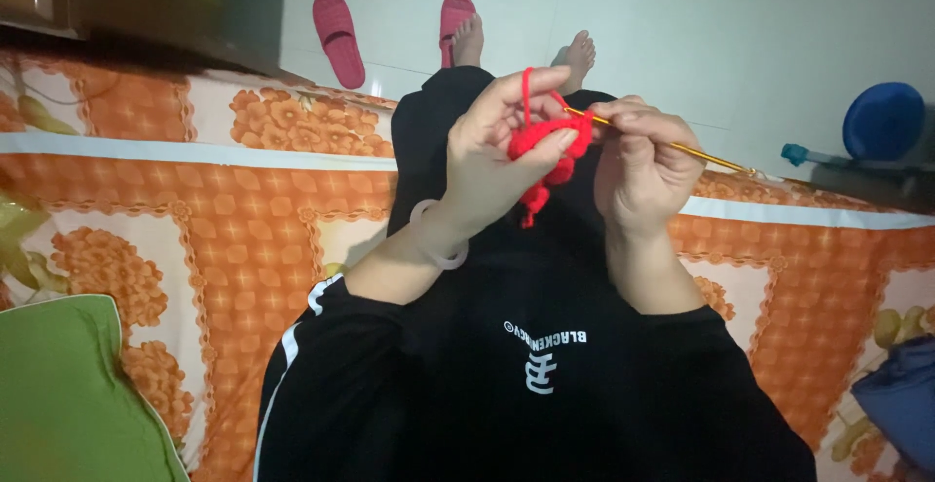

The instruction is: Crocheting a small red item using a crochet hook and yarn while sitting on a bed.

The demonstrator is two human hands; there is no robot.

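Far left, 8 o'clock: green cushion [58, 394] lying on the orange flowered bedsheet [234, 219]. At 11 o'clock, a pair of pink slippers [338, 37] on the pale floor [682, 24], one slipper partly hidden behind a bare foot.

Centre: left hand [492, 156], white bangle [435, 239] on the wrist, fingers closed, pinching the red crochet piece [548, 146] between thumb and fingertips; a strand of red yarn loops over the raised forefinger. The piece hangs just at 3 o'clock of that hand's palm, its tail dangling toward 6.

Right hand [643, 166] touching the piece from the other side, fingers pressed together around a gold crochet hook [701, 154] (shaft running toward 4 o'clock, tip buried in the red work).

Far right, 2 o'clock: blue round lid-like object [883, 120], contents not discernible.
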